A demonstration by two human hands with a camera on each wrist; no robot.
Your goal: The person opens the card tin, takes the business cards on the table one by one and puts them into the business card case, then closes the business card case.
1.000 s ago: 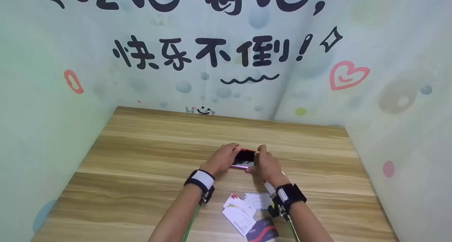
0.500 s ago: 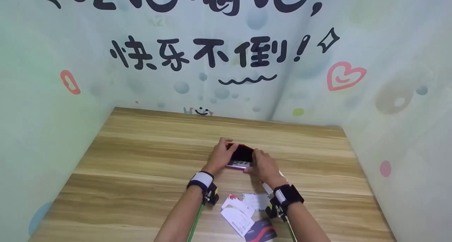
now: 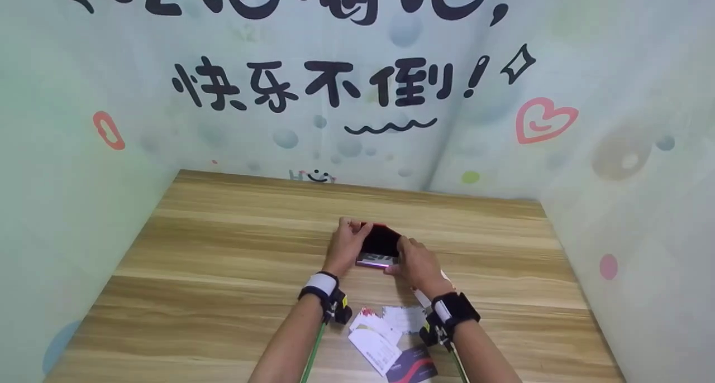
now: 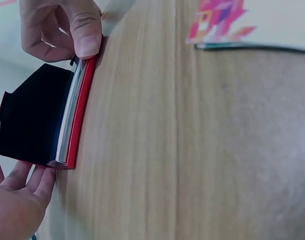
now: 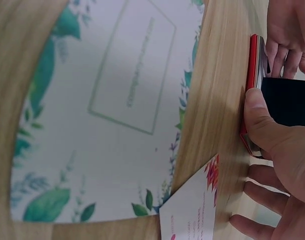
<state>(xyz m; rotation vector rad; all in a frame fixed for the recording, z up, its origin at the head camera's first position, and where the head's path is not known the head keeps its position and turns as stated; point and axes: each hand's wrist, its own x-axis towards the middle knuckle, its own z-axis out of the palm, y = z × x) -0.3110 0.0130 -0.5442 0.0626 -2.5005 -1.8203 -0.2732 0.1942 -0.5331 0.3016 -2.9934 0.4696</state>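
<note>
A red card case with a silvery metal frame (image 3: 377,258) lies across the middle of the table, its black-lined flap (image 3: 381,239) raised. My left hand (image 3: 344,248) holds the flap's left side, thumb on the dark lining and fingers behind it, as the left wrist view shows. On the other end, my right hand (image 3: 420,264) grips the case. Its thumb (image 5: 256,103) presses the near edge of the red body (image 5: 252,62). What the case contains is mostly hidden.
Several printed cards lie nearer me: a white one (image 3: 375,349), a dark one with a red wave (image 3: 413,365) and a leaf-bordered one (image 5: 135,65). A printed cloth backdrop (image 3: 313,148) surrounds the wooden table (image 3: 234,232).
The left hand has moved a little left and away from me, with the flap, and more of its dark lining shows. The right hand keeps its grip on the card case.
</note>
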